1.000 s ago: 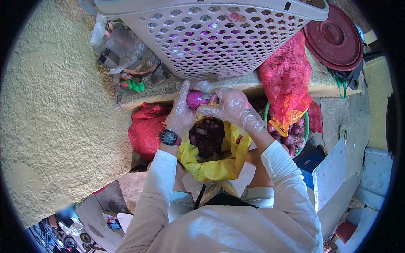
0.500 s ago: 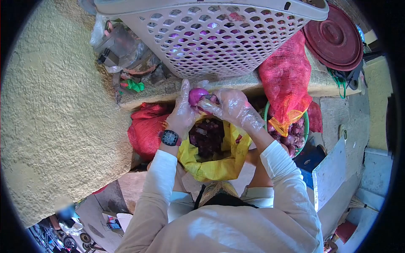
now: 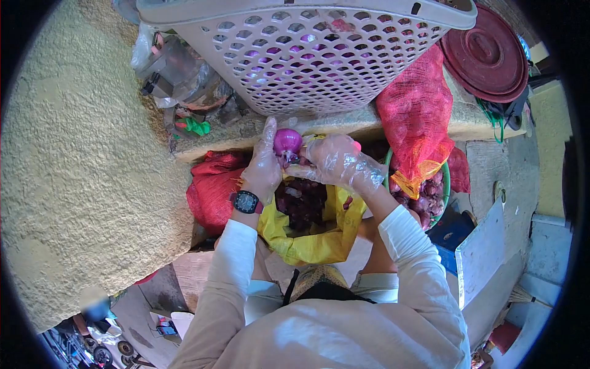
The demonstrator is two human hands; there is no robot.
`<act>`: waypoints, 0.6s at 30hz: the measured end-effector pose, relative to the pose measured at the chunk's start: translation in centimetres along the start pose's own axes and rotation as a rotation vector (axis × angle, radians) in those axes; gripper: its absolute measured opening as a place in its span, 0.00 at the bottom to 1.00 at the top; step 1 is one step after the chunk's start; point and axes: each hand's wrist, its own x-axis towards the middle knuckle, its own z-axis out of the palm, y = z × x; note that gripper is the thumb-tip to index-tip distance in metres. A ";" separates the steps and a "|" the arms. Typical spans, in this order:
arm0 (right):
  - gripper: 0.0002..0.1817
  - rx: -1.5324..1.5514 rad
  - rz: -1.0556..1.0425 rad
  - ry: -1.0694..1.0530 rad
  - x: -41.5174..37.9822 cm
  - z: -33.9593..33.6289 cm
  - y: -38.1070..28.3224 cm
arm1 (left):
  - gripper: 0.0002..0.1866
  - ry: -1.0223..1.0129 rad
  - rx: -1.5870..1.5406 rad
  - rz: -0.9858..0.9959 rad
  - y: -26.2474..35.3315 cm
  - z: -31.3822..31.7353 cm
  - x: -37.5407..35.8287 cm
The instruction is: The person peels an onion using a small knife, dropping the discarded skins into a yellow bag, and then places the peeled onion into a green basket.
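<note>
A purple-red onion (image 3: 287, 142) is held in my left hand (image 3: 262, 163), with its smooth round side up and loose skin hanging below it. My right hand (image 3: 339, 161) is just beside it, fingers curled, at the ragged lower end of the onion; what they pinch is hidden. Both hands wear clear plastic gloves. Below them a yellow sack (image 3: 310, 245) stands open between my knees, with dark red onion skins (image 3: 301, 200) inside. A scrap of skin sticks to the sack's right rim.
Ahead, a pale perforated basket (image 3: 319, 61) with onions inside stands on a ledge. At right are a red mesh bag (image 3: 415, 104), a green-rimmed basin (image 3: 447, 190) with onions, and a dark red lid (image 3: 484, 54). A red sack (image 3: 212, 194) lies left; a rough wall (image 3: 92, 160) rises beyond it.
The onion has turned in my left hand, showing more of its smooth purple side. My right hand has shifted slightly down and away from it, with loose skin now hanging between the hands.
</note>
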 end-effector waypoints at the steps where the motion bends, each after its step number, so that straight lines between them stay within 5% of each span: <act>1: 0.34 0.008 0.014 -0.015 0.0 0.0 -0.1 | 0.33 -0.001 0.000 0.000 0.2 0.0 -0.1; 10: 0.38 0.051 -0.099 0.021 -0.5 -0.3 0.1 | 0.33 0.030 -0.085 -0.023 0.8 0.5 -1.5; 12: 0.39 0.053 -0.105 0.075 -0.7 -0.1 0.4 | 0.32 -0.099 0.898 0.689 -0.7 -1.9 -1.9; 13: 0.40 0.053 -0.113 0.129 -0.8 -0.2 0.5 | 0.32 -0.100 0.896 0.691 -0.6 -2.3 -1.1; 15: 0.39 0.135 -0.030 0.101 -0.6 -0.9 0.2 | 0.30 -0.071 0.021 0.103 0.0 -2.6 0.9; 18: 0.40 0.306 0.133 0.155 -0.8 -1.7 -0.1 | 0.33 0.029 -0.305 -0.051 1.9 0.5 -0.6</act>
